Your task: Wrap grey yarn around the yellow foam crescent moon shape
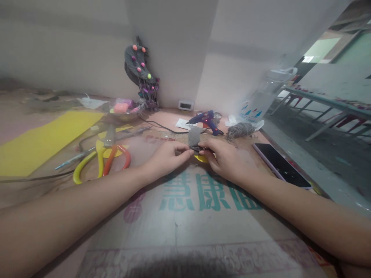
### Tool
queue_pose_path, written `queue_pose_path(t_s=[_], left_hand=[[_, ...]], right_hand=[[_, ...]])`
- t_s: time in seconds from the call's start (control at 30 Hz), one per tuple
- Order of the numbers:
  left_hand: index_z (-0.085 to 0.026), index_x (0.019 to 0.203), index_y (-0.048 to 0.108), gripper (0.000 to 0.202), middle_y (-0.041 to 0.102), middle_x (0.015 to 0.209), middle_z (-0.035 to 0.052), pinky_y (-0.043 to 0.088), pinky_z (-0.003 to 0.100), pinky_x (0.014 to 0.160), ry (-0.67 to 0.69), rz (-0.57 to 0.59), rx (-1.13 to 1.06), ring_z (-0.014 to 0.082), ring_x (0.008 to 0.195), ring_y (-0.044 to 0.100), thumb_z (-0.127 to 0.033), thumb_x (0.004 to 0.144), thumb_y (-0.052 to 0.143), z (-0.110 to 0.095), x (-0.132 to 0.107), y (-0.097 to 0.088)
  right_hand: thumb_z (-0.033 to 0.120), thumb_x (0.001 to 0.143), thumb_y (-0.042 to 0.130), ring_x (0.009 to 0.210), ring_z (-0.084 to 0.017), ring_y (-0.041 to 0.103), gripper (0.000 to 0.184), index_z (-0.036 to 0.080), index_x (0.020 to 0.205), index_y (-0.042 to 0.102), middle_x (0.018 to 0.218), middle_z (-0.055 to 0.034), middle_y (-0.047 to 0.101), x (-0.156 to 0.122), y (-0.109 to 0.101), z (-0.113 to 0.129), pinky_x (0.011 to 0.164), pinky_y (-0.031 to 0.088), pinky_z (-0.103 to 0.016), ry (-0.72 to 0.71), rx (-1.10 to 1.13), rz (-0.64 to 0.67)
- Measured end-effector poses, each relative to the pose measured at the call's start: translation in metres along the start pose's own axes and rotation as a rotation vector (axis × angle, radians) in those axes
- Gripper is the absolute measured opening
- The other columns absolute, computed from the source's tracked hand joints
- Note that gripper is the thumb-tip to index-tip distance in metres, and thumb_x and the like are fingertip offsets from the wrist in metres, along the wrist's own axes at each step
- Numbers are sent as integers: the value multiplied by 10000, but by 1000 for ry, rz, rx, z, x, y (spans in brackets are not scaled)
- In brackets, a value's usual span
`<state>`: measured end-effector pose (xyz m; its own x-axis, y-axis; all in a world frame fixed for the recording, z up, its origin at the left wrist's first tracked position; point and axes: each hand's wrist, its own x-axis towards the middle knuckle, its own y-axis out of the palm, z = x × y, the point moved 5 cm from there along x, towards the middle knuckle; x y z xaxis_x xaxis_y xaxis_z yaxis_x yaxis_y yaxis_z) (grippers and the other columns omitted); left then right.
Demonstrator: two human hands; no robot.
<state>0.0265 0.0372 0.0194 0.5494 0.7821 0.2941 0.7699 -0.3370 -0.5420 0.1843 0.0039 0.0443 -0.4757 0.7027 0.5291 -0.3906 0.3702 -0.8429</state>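
My left hand (171, 159) and my right hand (222, 157) meet over the board. Between their pinched fingertips is a small curved piece wrapped in grey yarn (194, 136). Bare yellow (201, 158) shows at its lower end, partly behind my right fingers. Just behind it lies a blue glue gun (207, 120) with a small red light lit. To the right of the glue gun sits a loose bundle of grey yarn (240, 131). Scissors with yellow and red handles (100, 164) rest left of my left hand.
A yellow sheet (49, 141) covers the left side. Against the wall hangs a grey crescent with beads (133, 65). A small digital display (186, 105), a clear bottle (262, 96) and a phone (281, 164) stand or lie around the work area; a dark cord (162, 126) runs behind my hands.
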Motion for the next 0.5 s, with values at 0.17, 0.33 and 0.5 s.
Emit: queue_pose_path(t_s=[0.17, 0.33, 0.5], left_hand=[[-162, 728, 669, 296, 631, 701, -17, 385, 234, 620, -6, 4, -5, 131, 673, 543, -350, 896, 514, 2, 1, 1], [-154, 758, 673, 298, 631, 718, -13, 388, 237, 627, -33, 7, -32, 136, 688, 543, -361, 896, 508, 2, 1, 1], [-155, 758, 673, 314, 650, 728, -3, 406, 243, 647, -46, -29, -27, 148, 700, 557, -378, 896, 500, 5, 2, -1]], right_hand=[[195, 930, 492, 865, -221, 674, 187, 147, 998, 660, 955, -114, 730, -1, 1, -2, 758, 507, -325, 6, -2, -8], [242, 920, 520, 784, -194, 653, 187, 173, 1064, 618, 926, -83, 713, -5, 1, -8, 697, 487, -296, 62, 87, -96], [320, 853, 611, 728, -191, 609, 280, 175, 1092, 623, 891, -67, 691, -5, 4, -21, 657, 461, -300, 161, 154, -163]])
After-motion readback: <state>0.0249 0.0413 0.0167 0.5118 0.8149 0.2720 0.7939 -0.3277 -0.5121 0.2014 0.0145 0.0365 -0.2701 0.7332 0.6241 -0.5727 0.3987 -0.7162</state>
